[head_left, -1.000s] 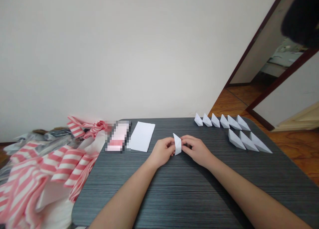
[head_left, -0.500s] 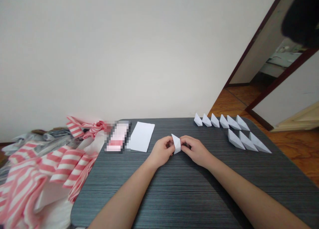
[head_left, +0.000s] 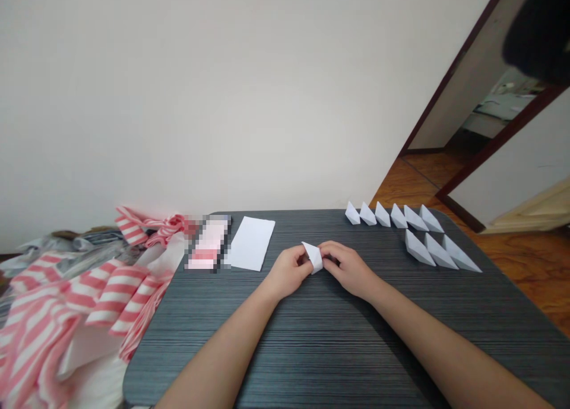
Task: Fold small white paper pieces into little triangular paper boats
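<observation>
A small folded piece of white paper [head_left: 314, 256], pointed at its upper left, is held between my two hands above the middle of the dark table [head_left: 307, 343]. My left hand [head_left: 289, 271] pinches its left side, and the fingers of my right hand [head_left: 347, 265] close on its right edge. Several folded white paper shapes with pointed tips, like little boats, stand at the right of the table: a back row [head_left: 398, 216] and a front row of three [head_left: 440, 252]. A stack of white paper [head_left: 252, 243] lies left of my hands.
Beside the paper stack lies a blurred-out phone-like object [head_left: 208, 243]. Red-and-white striped cloth [head_left: 113, 296] is heaped past the table's left edge. A pale wall [head_left: 249, 100] rises behind the table, and a doorway [head_left: 472, 118] opens at the right over wooden flooring.
The folded paper has tilted a little, its tip leaning further left between my fingers. Both hands stay almost in place, and the whole view has shifted very slightly.
</observation>
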A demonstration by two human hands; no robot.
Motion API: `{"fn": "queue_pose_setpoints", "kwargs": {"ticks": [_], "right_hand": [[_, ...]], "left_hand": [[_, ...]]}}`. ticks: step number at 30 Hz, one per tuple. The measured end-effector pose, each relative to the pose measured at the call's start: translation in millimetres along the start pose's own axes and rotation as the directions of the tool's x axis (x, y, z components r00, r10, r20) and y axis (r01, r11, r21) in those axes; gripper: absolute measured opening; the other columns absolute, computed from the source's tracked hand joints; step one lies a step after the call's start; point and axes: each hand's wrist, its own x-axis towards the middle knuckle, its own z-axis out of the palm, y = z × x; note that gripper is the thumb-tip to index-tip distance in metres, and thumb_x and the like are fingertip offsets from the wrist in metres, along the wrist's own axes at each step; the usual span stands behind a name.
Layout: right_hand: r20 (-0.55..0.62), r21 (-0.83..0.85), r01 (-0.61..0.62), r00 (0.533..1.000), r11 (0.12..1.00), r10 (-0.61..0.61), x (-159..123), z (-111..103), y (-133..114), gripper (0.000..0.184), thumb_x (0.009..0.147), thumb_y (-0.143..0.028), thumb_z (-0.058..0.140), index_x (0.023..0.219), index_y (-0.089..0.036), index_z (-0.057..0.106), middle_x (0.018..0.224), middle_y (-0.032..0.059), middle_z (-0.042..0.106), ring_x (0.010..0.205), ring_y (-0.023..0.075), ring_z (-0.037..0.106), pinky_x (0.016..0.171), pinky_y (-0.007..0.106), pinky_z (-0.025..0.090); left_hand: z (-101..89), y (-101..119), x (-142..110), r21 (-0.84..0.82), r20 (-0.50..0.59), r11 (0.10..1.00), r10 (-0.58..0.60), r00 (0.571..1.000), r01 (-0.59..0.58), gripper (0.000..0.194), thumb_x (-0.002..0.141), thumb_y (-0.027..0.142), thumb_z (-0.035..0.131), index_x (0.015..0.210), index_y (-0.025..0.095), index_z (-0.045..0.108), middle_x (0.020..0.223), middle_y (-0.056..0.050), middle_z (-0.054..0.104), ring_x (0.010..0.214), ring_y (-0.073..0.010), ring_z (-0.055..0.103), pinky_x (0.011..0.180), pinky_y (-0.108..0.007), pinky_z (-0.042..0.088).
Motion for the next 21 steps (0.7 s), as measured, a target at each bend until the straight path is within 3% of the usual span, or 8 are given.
{"fn": "queue_pose_setpoints", "kwargs": {"ticks": [11, 16, 21], "right_hand": [[0.008, 0.003, 0.0, 1.0, 1.0, 0.0, 0.3, 0.4, -0.3, 0.017, 0.082, -0.007, 0.049, 0.087, -0.02, 0.06, 0.094, 0.0042, 0.059, 0.087, 0.0162, 0.056, 0.076, 0.029, 0.044], [-0.002, -0.011, 0.015, 1.0, 1.0, -0.015, 1.2, -1.7, -2.1, 0.015, 0.084, -0.012, 0.05, 0.09, -0.02, 0.061, 0.096, 0.005, 0.06, 0.09, 0.0166, 0.056, 0.079, 0.03, 0.044], [-0.015, -0.03, 0.032, 0.999, 0.999, -0.032, -1.1, -7.4, -2.3, 0.014, 0.086, -0.017, 0.049, 0.089, -0.02, 0.062, 0.102, 0.0062, 0.06, 0.091, 0.0173, 0.057, 0.079, 0.03, 0.046]], "left_hand": [[0.6, -2.5, 0.3, -0.009, 0.008, 1.0, 0.011, 1.0, -0.011, 0.014, 0.077, 0.02, 0.053, 0.086, 0.013, 0.061, 0.067, 0.0, 0.057, 0.06, -0.0106, 0.05, 0.056, -0.021, 0.037], [-0.1, -4.1, 1.3, -0.05, -0.06, 0.998, 0.021, 0.998, -0.025, 0.017, 0.078, 0.016, 0.049, 0.092, 0.015, 0.059, 0.072, 0.0, 0.059, 0.06, -0.0094, 0.051, 0.057, -0.02, 0.04], [-2.4, -2.7, 1.3, 0.064, -0.112, 0.996, 0.073, 0.991, -0.067, 0.022, 0.083, 0.016, 0.043, 0.097, 0.017, 0.06, 0.083, -0.002, 0.063, 0.069, -0.0111, 0.054, 0.065, -0.022, 0.043]]}}
